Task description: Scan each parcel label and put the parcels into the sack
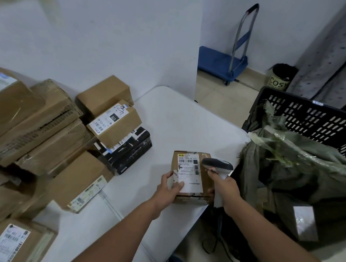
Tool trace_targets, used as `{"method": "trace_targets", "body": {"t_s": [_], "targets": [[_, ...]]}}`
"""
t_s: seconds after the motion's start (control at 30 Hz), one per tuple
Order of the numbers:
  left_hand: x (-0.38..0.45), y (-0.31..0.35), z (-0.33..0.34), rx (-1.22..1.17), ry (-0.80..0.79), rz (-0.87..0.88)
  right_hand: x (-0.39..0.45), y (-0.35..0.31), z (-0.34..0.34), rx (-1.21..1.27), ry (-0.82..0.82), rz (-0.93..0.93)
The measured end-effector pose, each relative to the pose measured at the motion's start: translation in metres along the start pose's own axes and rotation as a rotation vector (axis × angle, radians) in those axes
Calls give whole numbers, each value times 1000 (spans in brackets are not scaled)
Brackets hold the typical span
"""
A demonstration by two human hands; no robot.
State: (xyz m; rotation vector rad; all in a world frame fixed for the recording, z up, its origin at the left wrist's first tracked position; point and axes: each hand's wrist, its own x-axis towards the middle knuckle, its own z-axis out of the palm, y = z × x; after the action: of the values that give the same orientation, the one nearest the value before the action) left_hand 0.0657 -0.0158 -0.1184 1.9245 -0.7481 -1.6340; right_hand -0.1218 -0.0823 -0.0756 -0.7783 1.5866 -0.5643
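White table (169, 117), right edge: small parcel (191, 176) gripped label-up by left hand (166, 191); scanner (217, 167) clutched in right hand (226, 192), nose pointed left at label.

Filling the upper left, a plain white wall (114, 28), ending in a corner at centre; stretching across the middle, a white table (169, 117); showing beyond at upper right, pale tiled floor (218, 97); standing there against the far wall, a blue platform trolley (221, 65) with its metal handle upright; hanging at far right, a patterned grey curtain (337, 58); sitting beside it, a dark bin (282, 77).
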Motion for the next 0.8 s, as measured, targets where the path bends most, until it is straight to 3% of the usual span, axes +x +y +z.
{"method": "trace_targets", "body": {"t_s": [0.23, 0.8], "targets": [[-22, -12, -5, -270, -111, 34, -9, 5, -11, 34, -62, 6], [-28, -4, 1, -365, 73, 171, -53, -67, -45, 8, -315, -95]]}}
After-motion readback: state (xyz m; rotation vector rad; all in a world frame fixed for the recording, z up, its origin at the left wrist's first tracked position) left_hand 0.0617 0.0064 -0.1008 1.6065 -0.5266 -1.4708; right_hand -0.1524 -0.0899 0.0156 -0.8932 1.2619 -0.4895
